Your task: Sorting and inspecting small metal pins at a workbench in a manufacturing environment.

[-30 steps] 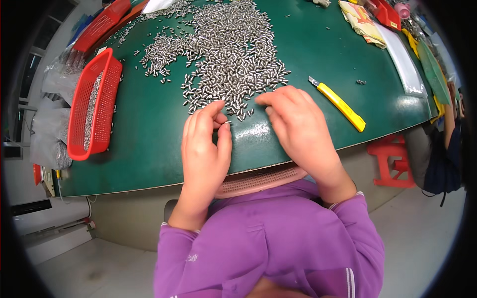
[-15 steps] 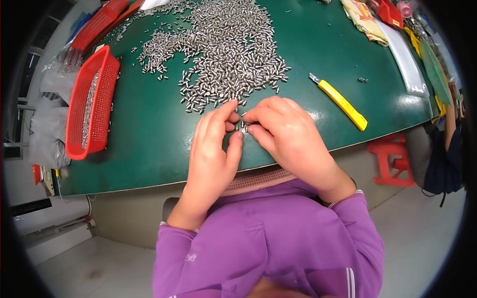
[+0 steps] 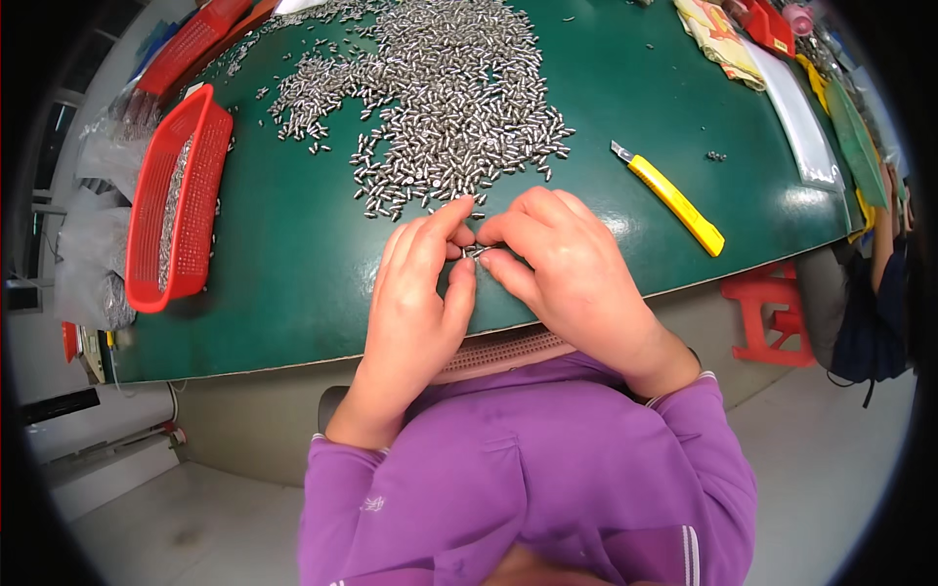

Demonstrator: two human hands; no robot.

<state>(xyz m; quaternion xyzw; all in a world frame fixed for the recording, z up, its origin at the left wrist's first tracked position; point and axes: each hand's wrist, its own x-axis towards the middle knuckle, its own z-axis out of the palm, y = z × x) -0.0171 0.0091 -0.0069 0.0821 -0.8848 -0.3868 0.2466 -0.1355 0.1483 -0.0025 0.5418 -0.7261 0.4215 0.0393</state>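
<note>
Small silver metal pins with pointed ends lie in a large pile on the green table, just beyond my hands. Between my fingertips, close to the table top, are a few loose metal pins. My left hand is curved beside them, its thumb and fingers apart. From the other side my right hand closes thumb and forefinger around the pins; its fingertips partly cover them, so how many it grips cannot be told.
A yellow utility knife, blade out, lies to the right. On the left stands a red basket with metal pieces inside. The green table's front edge runs before me. A red stool stands below at right.
The pins between my fingers have shifted and bunched together slightly. My right fingertips have moved a little to the left, toward the left hand.
</note>
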